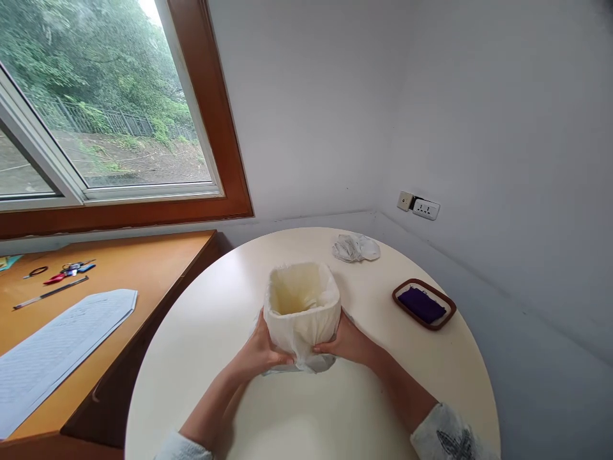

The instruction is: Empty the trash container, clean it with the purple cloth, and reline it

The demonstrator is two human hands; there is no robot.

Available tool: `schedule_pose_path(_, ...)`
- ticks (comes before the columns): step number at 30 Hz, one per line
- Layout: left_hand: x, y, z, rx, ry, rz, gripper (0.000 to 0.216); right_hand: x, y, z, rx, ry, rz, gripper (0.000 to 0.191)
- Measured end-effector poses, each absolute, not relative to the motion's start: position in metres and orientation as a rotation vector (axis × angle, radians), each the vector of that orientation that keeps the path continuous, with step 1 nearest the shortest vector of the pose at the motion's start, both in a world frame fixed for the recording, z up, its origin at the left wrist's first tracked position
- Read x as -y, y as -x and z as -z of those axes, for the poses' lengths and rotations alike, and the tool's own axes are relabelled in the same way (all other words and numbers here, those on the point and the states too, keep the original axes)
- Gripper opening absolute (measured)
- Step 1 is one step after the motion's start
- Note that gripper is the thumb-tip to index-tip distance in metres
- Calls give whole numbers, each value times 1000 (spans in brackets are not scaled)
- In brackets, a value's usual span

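Note:
A small square trash bin (pixel 302 313) with a thin white plastic bag folded over its rim is between my two hands, above the middle of the round table. My left hand (pixel 263 348) wraps the bin's left side, thumb across the front. On the right side, my right hand (pixel 342 338) grips it the same way, thumb also on the front. The bag's loose edge gathers below the thumbs. Inside, the bag lines the pale yellow walls. Most fingers are hidden behind the bin, and I cannot tell whether its base touches the table.
A crumpled clear plastic bag (pixel 355 248) lies at the back of the white table (pixel 191 370). To the right is a brown-rimmed tray (pixel 400 295) with a dark purple cloth (pixel 421 304). A wooden desk (pixel 158 262) on the left bears papers (pixel 62 345), a pen (pixel 50 292) and keys (pixel 71 269).

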State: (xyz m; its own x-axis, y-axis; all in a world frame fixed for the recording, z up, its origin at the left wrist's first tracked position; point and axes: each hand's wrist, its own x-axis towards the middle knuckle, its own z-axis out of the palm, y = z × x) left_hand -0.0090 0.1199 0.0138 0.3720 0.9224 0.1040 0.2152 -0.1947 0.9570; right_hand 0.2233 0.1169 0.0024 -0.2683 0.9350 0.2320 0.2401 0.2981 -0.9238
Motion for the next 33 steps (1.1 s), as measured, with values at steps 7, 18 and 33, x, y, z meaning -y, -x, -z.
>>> schedule_pose_path(7,-118,5,-24,-1013,-1640,-1034,110,-113,-228,-16,1653,1022,-982,101)
schedule_pose_path(18,-117,4,-23,-1092,-1675,-1031,104,-115,-231,-16,1579,859,-1055,94)
schedule_pose_path(33,-127,10,-11,-1319,-1745,-1220,107,-132,-239,3,1301,1122,-780,40)
